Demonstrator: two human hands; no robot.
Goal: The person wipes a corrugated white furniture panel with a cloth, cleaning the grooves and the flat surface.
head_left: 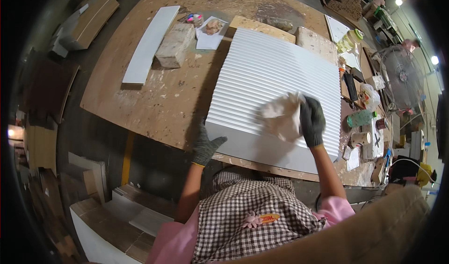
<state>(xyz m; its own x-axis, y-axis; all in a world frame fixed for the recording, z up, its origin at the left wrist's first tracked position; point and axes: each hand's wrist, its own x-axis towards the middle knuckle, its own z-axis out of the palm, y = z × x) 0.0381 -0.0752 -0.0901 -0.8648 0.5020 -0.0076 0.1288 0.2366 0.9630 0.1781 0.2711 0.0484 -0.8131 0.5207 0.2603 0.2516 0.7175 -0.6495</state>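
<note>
A white panel with ridges running across it (276, 72) lies on the wooden worktable (159, 105), its near strip flat and smooth. In my gloved right hand (312, 122) is a crumpled whitish cloth (283, 116), blurred at its left edge, over the near part of the ridges. My left hand (207, 144), also in a dark grey glove, rests at the panel's near left corner with the thumb spread onto the flat strip. The fingers of that hand lie along the panel's left edge.
Left of the panel are a pale block (176, 46) and a long white board (152, 46). Bottles, including a green one (359, 119), and a cup (360, 139) crowd the right side. A fan (401, 74) stands beyond. Stacked boards (117, 222) sit below the table at left.
</note>
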